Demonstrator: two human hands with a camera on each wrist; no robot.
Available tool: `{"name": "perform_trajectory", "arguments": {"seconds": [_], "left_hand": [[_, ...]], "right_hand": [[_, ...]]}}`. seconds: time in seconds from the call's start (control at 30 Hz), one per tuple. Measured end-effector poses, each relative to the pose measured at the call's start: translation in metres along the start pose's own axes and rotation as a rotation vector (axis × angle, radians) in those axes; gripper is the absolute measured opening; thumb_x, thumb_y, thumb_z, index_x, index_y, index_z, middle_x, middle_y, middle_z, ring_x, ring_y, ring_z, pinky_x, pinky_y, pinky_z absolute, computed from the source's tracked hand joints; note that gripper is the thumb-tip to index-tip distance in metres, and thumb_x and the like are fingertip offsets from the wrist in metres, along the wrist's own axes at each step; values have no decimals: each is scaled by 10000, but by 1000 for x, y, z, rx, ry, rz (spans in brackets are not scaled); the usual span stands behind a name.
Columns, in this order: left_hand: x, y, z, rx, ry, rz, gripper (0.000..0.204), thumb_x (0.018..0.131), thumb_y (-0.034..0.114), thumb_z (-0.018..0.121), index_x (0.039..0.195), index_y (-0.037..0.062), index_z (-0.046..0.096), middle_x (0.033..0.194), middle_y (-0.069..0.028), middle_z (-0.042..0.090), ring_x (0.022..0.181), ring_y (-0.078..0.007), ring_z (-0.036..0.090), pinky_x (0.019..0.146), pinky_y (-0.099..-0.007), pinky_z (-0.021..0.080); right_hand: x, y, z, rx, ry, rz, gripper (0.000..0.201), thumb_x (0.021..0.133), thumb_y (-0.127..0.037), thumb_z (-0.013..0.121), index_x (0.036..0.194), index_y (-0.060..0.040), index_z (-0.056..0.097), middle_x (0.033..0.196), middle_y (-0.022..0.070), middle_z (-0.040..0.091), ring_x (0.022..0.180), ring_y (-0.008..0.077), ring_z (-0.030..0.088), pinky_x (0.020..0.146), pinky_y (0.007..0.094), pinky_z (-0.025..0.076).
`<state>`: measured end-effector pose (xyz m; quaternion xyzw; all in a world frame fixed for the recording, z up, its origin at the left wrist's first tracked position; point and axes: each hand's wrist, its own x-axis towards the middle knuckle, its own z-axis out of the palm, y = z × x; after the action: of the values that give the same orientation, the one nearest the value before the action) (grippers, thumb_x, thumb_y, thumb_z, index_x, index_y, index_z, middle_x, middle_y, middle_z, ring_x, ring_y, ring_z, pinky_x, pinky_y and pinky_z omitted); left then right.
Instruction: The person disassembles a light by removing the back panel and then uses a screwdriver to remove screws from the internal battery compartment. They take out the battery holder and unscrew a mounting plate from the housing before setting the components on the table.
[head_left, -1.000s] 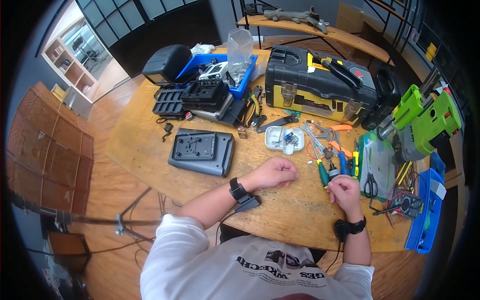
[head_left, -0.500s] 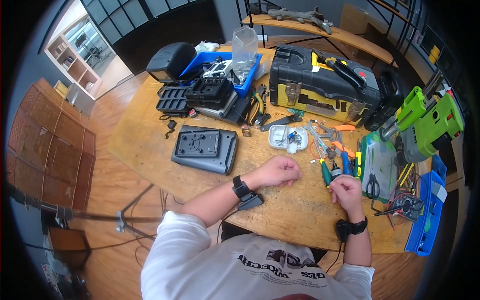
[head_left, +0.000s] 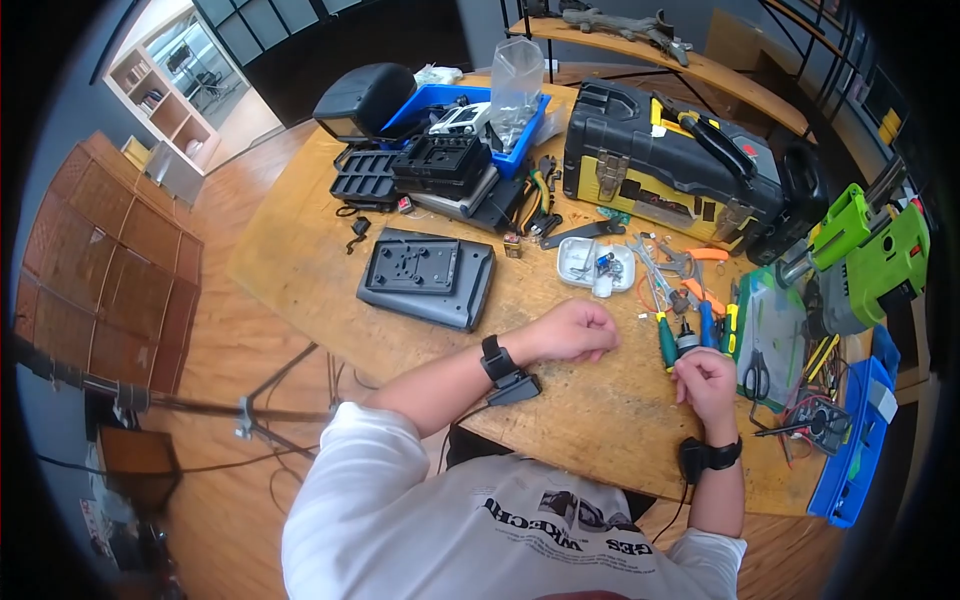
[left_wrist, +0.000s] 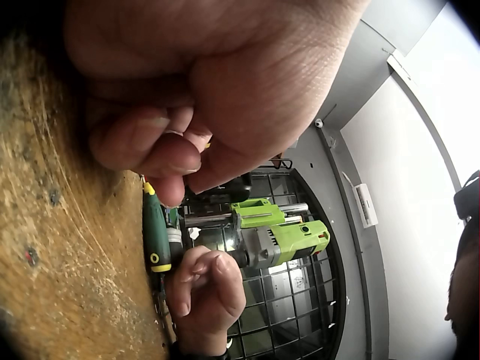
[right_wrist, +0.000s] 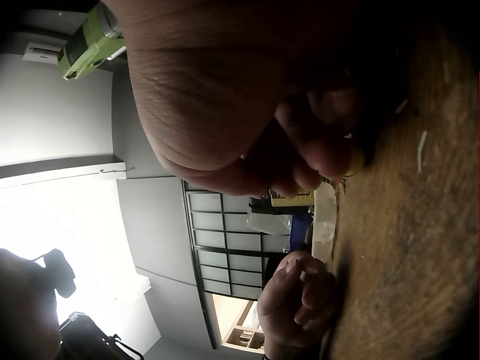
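Observation:
My left hand (head_left: 578,331) rests on the wooden table (head_left: 560,420), its fingers loosely curled around nothing. To its right lies my right hand (head_left: 706,386), also loosely curled and holding nothing, as the left wrist view shows. Just beyond the right hand's fingers are a green-and-yellow screwdriver (head_left: 666,341) and a black-and-grey tool handle (head_left: 687,338). A white divided dish (head_left: 577,262) of small metal parts stands past the left hand. Left of that hand, a dark flat device (head_left: 425,279) with a mounting plate on top lies on the table.
A black-and-yellow toolbox (head_left: 670,165) stands at the back, beside a heaped blue bin (head_left: 420,98). A green drill on a stand (head_left: 878,255), scissors (head_left: 756,375), a multimeter (head_left: 825,425) and a blue tray (head_left: 850,485) line the right side. Pliers (head_left: 712,255) lie near the toolbox.
The head view has shifted slightly, so the table and its things sit lower and further right in the picture. Both hands keep their pose and their places on the table.

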<state>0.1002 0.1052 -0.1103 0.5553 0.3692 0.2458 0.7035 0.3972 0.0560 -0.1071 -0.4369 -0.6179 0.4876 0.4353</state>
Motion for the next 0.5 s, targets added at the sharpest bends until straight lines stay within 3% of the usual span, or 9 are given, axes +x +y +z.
{"name": "perform_trajectory", "arguments": {"seconds": [0.27,0.33,0.43,0.5], "left_hand": [[-2,4,1,-12,8,-6,154,1002,169,672,986,29,735,719,4,662,546,-45,537,475,-207,383],[-3,6,3,-33,15,19,145,978,158,686,908,33,708,688,-5,662,522,-58,545,456,-217,399],[-6,7,3,-34,22,19,154,978,174,693,926,31,717,695,1,664,557,-54,563,479,-220,412],[-24,29,4,33,15,54,149,989,181,689,965,40,731,721,3,668,587,-50,566,512,-217,423]], "right_hand": [[1,3,0,4,12,-2,178,941,36,662,766,71,662,775,85,642,490,117,581,454,243,417],[1,1,-1,-11,6,-8,175,940,36,662,769,69,663,770,84,638,488,116,580,455,244,417],[0,3,-2,-33,4,-11,171,940,33,663,772,63,664,762,80,631,485,114,578,457,247,416],[2,2,-1,-35,6,-17,170,941,30,663,773,60,664,759,79,628,485,113,578,458,247,416]]}}
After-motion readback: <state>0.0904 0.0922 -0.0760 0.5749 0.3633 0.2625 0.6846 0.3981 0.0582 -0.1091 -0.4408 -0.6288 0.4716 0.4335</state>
